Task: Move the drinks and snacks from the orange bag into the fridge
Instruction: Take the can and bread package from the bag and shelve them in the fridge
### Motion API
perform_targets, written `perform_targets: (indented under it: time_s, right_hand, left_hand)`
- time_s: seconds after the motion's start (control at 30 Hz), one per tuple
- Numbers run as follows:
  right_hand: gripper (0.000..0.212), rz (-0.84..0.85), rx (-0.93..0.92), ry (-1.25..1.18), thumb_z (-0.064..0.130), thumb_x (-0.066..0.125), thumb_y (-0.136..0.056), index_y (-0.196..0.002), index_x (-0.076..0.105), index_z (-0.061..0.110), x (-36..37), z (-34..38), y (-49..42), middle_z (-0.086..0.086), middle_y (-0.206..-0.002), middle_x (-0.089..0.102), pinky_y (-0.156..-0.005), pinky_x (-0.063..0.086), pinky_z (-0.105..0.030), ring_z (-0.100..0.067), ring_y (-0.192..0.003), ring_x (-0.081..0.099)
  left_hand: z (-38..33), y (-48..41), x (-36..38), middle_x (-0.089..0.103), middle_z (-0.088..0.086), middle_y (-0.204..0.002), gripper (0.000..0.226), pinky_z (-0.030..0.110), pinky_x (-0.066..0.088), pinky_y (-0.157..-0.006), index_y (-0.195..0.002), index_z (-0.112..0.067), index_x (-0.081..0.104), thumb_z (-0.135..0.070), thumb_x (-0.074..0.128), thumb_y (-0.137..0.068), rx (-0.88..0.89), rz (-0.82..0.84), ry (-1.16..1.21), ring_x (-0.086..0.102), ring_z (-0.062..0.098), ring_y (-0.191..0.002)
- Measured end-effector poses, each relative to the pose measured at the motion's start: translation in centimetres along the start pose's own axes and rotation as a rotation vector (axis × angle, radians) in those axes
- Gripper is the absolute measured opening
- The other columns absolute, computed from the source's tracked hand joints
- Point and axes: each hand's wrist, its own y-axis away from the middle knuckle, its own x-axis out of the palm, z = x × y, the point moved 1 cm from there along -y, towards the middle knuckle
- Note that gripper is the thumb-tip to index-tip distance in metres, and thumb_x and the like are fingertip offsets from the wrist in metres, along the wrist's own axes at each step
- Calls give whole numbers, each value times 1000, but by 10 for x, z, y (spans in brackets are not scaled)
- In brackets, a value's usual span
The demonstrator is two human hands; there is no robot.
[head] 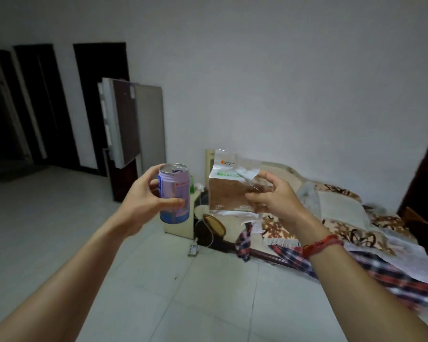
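Observation:
My left hand [143, 201] grips a purple and blue drink can [174, 193], held upright at chest height. My right hand [273, 196] pinches the right edge of a clear snack packet [229, 183] with brown bread inside and green print. Both are held out in front of me. The fridge [124, 134] stands against the far wall to the left, its brown upper door swung open with the white inner shelves facing left. The orange bag is out of view.
A bed [331, 218] with patterned blankets and a plaid sheet runs along the right. A small cream cabinet [181, 225] stands between fridge and bed, with cables and a power strip [193, 250] on the tiled floor [158, 292]. Dark doorways [35, 107] open at the left.

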Motion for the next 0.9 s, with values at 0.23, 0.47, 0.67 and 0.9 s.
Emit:
perform_targets:
  time_s: [0.23, 0.47, 0.67, 0.9]
  right_hand:
    - [49, 222, -53, -30, -14, 71, -81, -118, 63, 17, 89, 5, -34, -13, -105, 72, -63, 57, -33, -19, -79, 71]
    - [49, 349, -103, -48, -14, 70, -79, -116, 65, 17, 169, 19, -42, -21, -110, 72, -68, 59, -41, -33, -91, 71]
    - [48, 440, -120, -85, -16, 69, -78, -109, 66, 20, 222, 25, -41, -11, -101, 73, -72, 58, -40, -26, -90, 70]
    - [49, 478, -143, -101, -15, 71, -78, -106, 66, 24, 266, 28, -40, -5, -95, 73, -68, 57, -32, -22, -86, 70]
  left_hand:
    - [-10, 43, -81, 74, 2, -98, 75, 23, 56, -67, -126, -19, 57, 12, 83, -63, -4, -204, -81, 71, 12, -85]
    - [-16, 85, -146, 73, 0, -101, 78, 26, 59, -72, -120, -33, 59, -11, 87, -51, -18, -339, -136, 69, 14, -91]
    - [-18, 114, -187, 73, 2, -100, 79, 26, 58, -69, -119, -32, 59, -1, 89, -54, -24, -436, -174, 69, 14, -89]
    - [-13, 127, -222, 72, 5, -103, 77, 27, 59, -71, -127, -23, 56, 9, 84, -63, -24, -485, -202, 70, 19, -92]
